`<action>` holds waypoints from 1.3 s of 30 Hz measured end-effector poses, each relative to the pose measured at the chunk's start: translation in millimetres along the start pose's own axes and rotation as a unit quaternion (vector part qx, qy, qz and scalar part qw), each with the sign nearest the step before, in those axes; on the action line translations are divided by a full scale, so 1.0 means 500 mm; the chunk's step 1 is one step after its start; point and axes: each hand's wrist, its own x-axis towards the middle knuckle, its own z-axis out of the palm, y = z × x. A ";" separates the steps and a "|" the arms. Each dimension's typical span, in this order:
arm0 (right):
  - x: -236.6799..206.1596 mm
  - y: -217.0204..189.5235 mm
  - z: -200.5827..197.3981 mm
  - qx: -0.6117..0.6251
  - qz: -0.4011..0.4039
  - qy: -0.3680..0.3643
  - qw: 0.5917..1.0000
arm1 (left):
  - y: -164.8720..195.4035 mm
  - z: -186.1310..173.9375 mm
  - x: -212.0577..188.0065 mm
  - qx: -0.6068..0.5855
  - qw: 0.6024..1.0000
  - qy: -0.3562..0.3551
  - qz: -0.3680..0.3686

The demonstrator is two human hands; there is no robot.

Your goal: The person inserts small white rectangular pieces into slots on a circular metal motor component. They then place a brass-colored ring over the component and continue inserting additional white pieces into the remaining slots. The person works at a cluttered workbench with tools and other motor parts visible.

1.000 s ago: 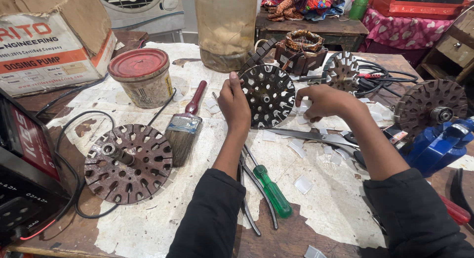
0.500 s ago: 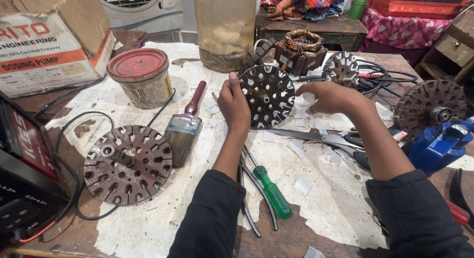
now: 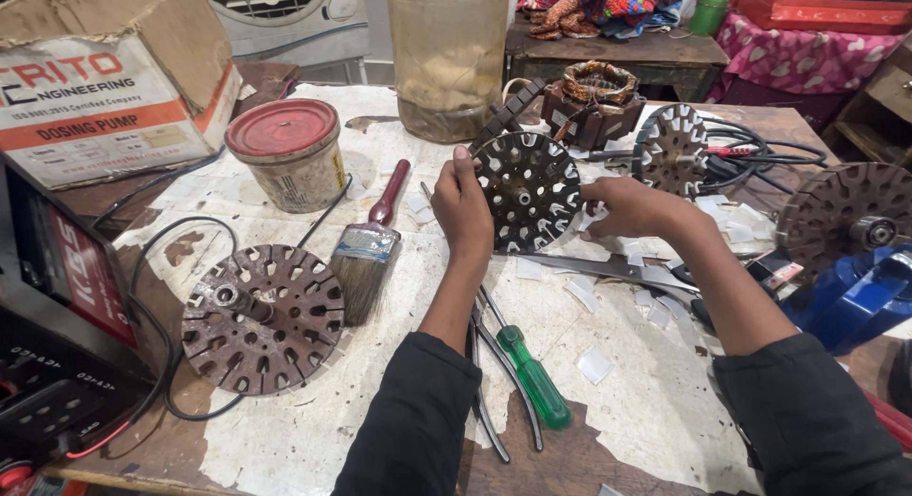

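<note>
I hold the slotted metal disc [image 3: 528, 192] upright on its edge so its slots face me: my left hand [image 3: 463, 206] grips its left rim, my right hand [image 3: 635, 209] pinches its lower right rim. Left of the disc lies a paintbrush [image 3: 366, 249]; scissors [image 3: 608, 268] lie just below it, leaving little room.

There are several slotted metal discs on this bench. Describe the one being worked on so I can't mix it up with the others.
Start at the big cloudy plastic jar at the table's far edge. Just in front of it stands the slotted metal disc, tilted up on edge between the left hand and right hand. It is the only one being held; the rusty disc by the paintbrush lies flat.
</note>
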 end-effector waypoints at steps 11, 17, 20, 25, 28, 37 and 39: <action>-0.001 -0.005 -0.014 0.025 -0.093 0.149 0.984 | -0.001 -0.039 0.023 0.100 0.993 0.027 0.062; -0.030 -0.052 -0.052 0.089 -0.016 0.179 0.980 | -0.012 -0.105 0.065 0.373 0.920 0.039 0.117; -0.043 -0.059 -0.061 0.106 0.028 0.191 0.975 | -0.017 -0.111 0.056 0.491 0.859 -0.075 0.126; -0.028 -0.044 -0.055 0.193 -0.057 0.210 0.957 | -0.029 -0.108 0.054 0.499 0.842 -0.179 0.101; -0.008 -0.050 -0.047 0.375 -0.125 0.190 0.899 | -0.044 -0.099 0.062 0.369 0.907 -0.192 0.068; -0.035 -0.099 -0.057 0.115 -0.098 0.227 0.962 | -0.075 -0.093 0.087 0.135 0.987 -0.081 -0.034; -0.033 -0.094 -0.064 0.131 -0.109 0.233 0.957 | -0.080 -0.096 0.088 0.172 0.981 -0.070 0.057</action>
